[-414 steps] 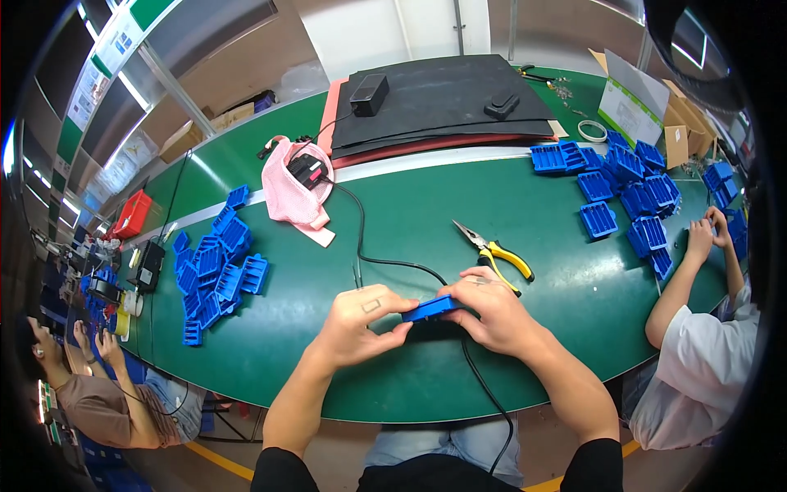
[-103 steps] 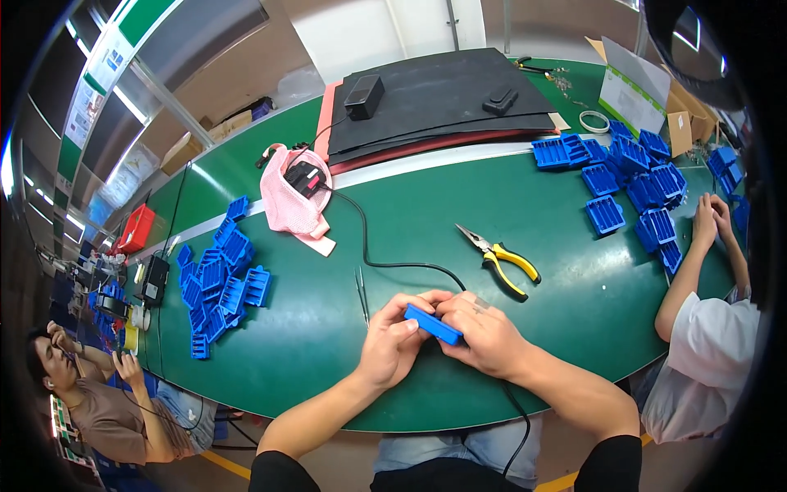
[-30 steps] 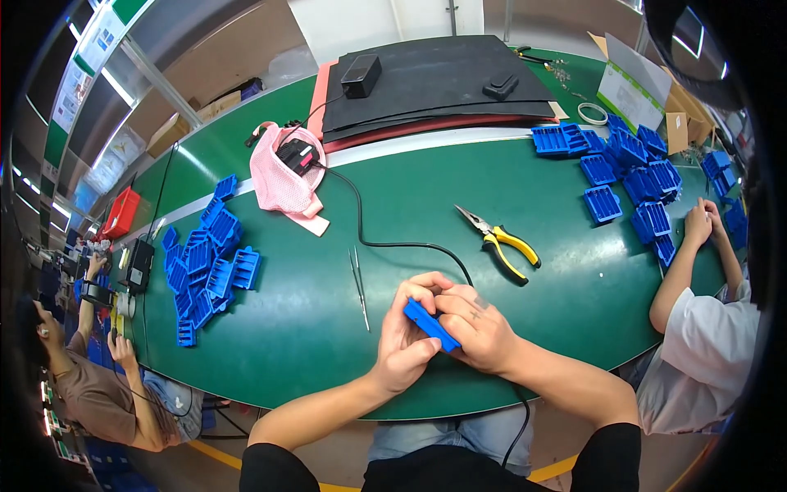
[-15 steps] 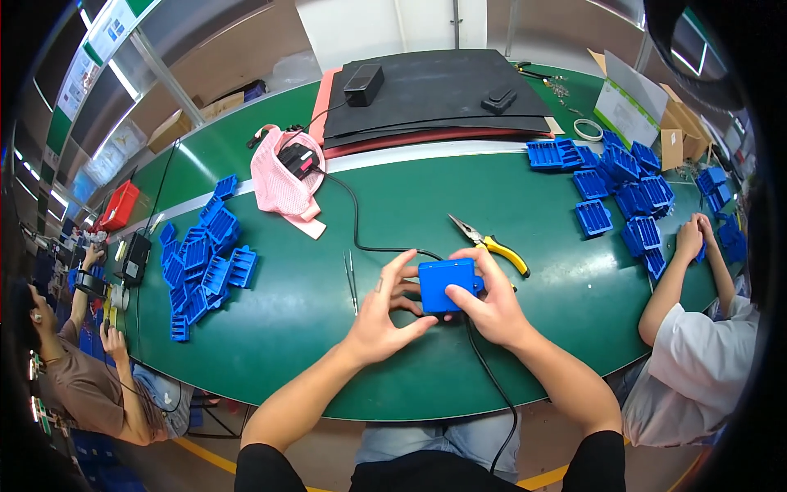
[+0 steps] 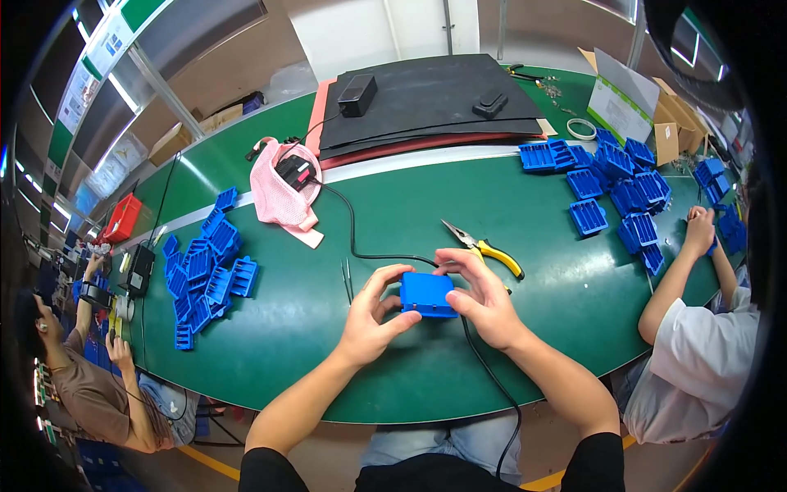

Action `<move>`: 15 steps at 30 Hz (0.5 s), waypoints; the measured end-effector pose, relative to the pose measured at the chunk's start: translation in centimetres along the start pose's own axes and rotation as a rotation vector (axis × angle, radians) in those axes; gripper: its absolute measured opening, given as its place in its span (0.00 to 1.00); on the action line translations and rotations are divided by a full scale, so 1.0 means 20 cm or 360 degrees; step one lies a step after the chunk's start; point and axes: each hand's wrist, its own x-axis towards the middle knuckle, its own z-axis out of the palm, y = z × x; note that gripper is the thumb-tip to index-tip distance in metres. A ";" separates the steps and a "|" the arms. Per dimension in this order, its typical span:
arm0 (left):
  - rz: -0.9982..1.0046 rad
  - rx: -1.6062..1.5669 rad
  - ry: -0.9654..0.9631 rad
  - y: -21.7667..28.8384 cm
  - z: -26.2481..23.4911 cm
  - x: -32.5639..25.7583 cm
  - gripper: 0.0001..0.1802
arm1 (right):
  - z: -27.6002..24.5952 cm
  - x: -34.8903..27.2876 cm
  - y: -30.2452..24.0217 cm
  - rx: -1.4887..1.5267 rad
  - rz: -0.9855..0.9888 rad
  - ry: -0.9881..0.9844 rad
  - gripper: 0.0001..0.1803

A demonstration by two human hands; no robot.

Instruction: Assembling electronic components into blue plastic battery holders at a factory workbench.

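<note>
A small blue plastic box (image 5: 428,293) is held over the green table, its smooth flat side facing up. My left hand (image 5: 373,318) grips its left edge, thumb at the lower left corner. On the other side, my right hand (image 5: 485,302) holds the right edge with the thumb on the near right corner and fingers at the far side. Just beyond my right hand lie yellow-and-black long-nose pliers (image 5: 492,251). Metal tweezers (image 5: 348,280) rest left of the box, partly behind my left hand. A black cable (image 5: 488,373) passes beneath my hands.
Blue slotted plastic trays are heaped at left (image 5: 199,271) and right (image 5: 627,184). A pink cloth bag (image 5: 283,197) with a black device lies behind. Black sheets (image 5: 426,102) carry a power adapter (image 5: 357,95). Co-workers sit at left (image 5: 98,369) and right (image 5: 697,361).
The blue box has tilted and moved slightly left and down, so its near edge now shows. My left thumb has come onto its lower left corner, and my right thumb has shifted toward the edge.
</note>
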 end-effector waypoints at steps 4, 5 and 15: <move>-0.0119 -0.0244 0.0042 -0.01 -0.01 -0.02 0.32 | -0.01 -0.01 0.00 0.0123 0.0149 -0.0046 0.29; -0.0119 -0.0244 0.0048 -0.01 -0.01 -0.02 0.32 | -0.01 0.00 0.00 0.0131 0.0176 -0.0093 0.29; -0.0034 -0.0224 0.0190 -0.02 -0.02 -0.02 0.30 | -0.01 -0.01 -0.02 -0.0108 0.0293 -0.0387 0.30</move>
